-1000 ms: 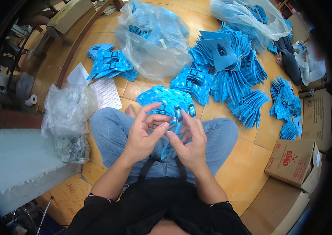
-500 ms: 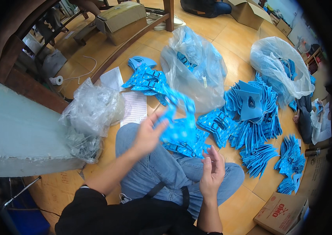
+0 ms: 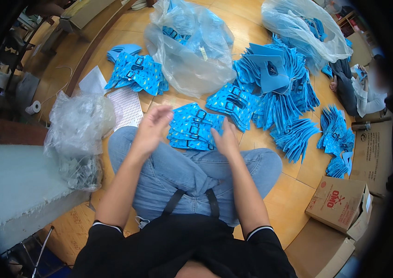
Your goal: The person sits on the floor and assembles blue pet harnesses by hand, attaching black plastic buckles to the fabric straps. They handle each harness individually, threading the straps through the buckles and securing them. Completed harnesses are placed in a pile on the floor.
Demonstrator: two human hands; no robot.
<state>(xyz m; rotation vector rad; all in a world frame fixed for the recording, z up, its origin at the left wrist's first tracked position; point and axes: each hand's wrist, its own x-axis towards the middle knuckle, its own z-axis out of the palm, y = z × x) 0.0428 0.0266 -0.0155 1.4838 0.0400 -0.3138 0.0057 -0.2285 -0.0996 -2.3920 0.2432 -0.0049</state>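
Note:
In front of my crossed legs lies a stack of flat blue patterned pieces (image 3: pixel 195 129) with black-rimmed cutouts. My left hand (image 3: pixel 153 129) is by its left side, slightly blurred, fingers apart and nothing in them. At the right edge of the same stack is my right hand (image 3: pixel 227 138), thumb and forefinger spread; whether it touches the pieces I cannot tell. Just right of that stack is another pile of the blue pieces (image 3: pixel 234 104). A further pile of patterned pieces (image 3: pixel 137 74) lies ahead to the left.
Clear plastic bags with blue pieces stand ahead (image 3: pixel 196 60) and far right (image 3: pixel 293 18). A large fanned heap (image 3: pixel 275 74) lies at right. Crumpled plastic (image 3: pixel 80 125) and a printed sheet (image 3: pixel 127 109) are left; cardboard boxes (image 3: pixel 335 204) lower right. Another person (image 3: pixel 358 90) sits far right.
The blue piece that was in my left hand is out of it, and that hand is now empty beside the stack. My right hand has moved forward to the stack's right edge. The view has shifted.

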